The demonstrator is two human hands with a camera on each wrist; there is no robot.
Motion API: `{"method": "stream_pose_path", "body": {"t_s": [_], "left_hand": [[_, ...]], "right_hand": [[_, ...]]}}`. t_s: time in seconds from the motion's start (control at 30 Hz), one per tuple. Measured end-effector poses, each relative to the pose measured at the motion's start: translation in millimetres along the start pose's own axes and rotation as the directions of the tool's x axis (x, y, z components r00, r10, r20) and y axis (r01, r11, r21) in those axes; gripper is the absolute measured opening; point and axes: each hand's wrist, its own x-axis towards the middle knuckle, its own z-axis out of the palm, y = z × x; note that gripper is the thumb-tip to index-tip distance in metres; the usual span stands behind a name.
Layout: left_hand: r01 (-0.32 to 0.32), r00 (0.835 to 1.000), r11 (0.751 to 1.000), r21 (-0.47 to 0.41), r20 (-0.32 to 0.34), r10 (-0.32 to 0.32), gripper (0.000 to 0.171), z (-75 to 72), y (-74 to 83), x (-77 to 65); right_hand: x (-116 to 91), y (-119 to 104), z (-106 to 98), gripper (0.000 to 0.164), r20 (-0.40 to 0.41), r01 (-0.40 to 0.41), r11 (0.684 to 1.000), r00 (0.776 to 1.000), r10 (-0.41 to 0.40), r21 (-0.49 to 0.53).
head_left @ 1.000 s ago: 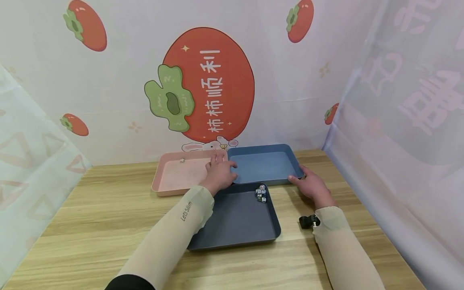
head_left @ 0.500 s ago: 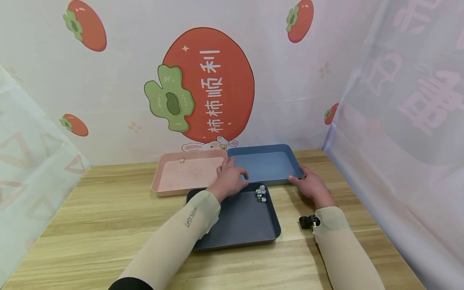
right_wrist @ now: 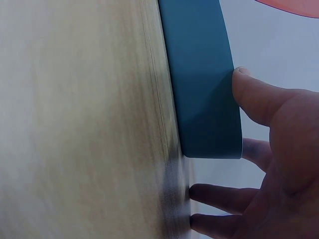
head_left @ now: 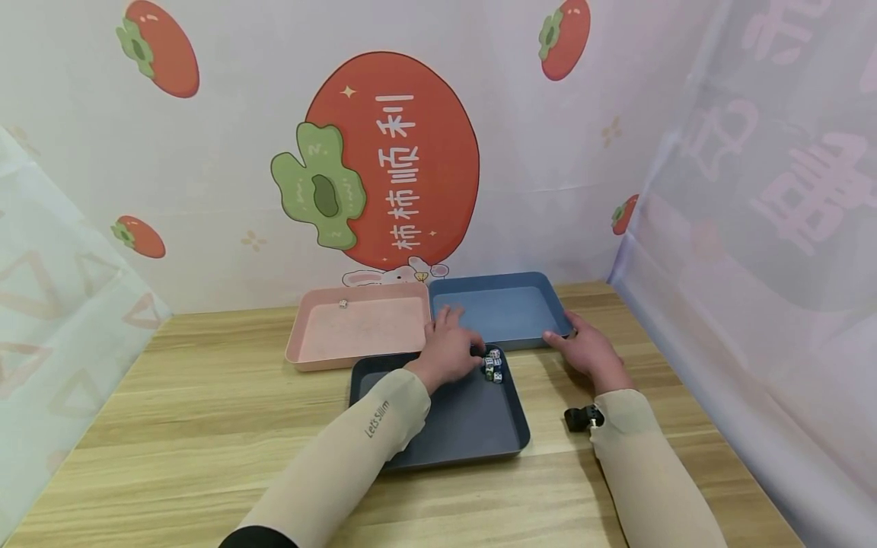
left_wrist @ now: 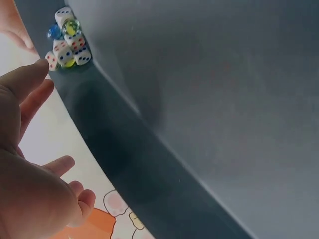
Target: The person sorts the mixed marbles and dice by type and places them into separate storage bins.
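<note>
My left hand (head_left: 448,354) reaches over the back of the dark grey tray (head_left: 455,449), fingers loosely spread and holding nothing. Its thumb and index finger point at a small heap of white dice (head_left: 493,365) in that tray's back right corner. In the left wrist view, glass marbles, one blue (left_wrist: 54,32) and others yellow-green (left_wrist: 71,26), sit among the dice, close to the fingertips. My right hand (head_left: 588,352) holds the front right corner of the blue tray (head_left: 507,344), thumb at the rim and index finger round the side. Its other fingers reach down to the table (right_wrist: 89,119).
A pink tray (head_left: 329,358) stands left of the blue one, with a single die (head_left: 343,304) near its back edge. Both back trays stand close to the printed backdrop (head_left: 226,152). A black wrist camera (head_left: 584,418) juts from the right sleeve.
My left hand has moved right, from above the pink tray to beside the dice in the dark grey tray. The right hand stays on the blue tray's corner.
</note>
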Motion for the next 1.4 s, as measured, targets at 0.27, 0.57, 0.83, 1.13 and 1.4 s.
{"method": "stream_pose_path", "body": {"t_s": [0.27, 0.57, 0.83, 1.13, 1.4], "left_hand": [[-0.012, 1.0, 1.0, 0.02, 0.016, 0.012, 0.019, 6.0, 7.4, -2.0], [-0.012, 1.0, 1.0, 0.023, 0.017, 0.012, 0.017, 8.9, 7.6, -2.6], [-0.015, 1.0, 0.999, 0.034, 0.005, 0.015, 0.012, 12.9, 8.5, -0.3], [-0.011, 1.0, 1.0, 0.024, 0.013, 0.01, 0.011, 15.9, 8.9, 2.3], [-0.007, 1.0, 1.0, 0.027, 0.01, 0.007, 0.015, 14.4, 10.3, 1.3]], "right_hand": [[-0.4, -1.6, -0.8, 0.093, -0.002, -0.003, 1.0, 1.0, 0.003, 0.003], [1.3, -1.7, 0.4, 0.093, -0.006, -0.002, 1.0, 1.0, 0.002, 0.013], [1.9, -1.7, 0.9, 0.093, -0.013, 0.008, 1.0, 1.0, -0.008, 0.021], [1.6, -1.2, 0.2, 0.094, -0.008, 0.001, 1.0, 1.0, -0.001, 0.012], [1.9, -0.3, 0.1, 0.094, -0.006, 0.002, 1.0, 1.0, -0.002, 0.011]]}}
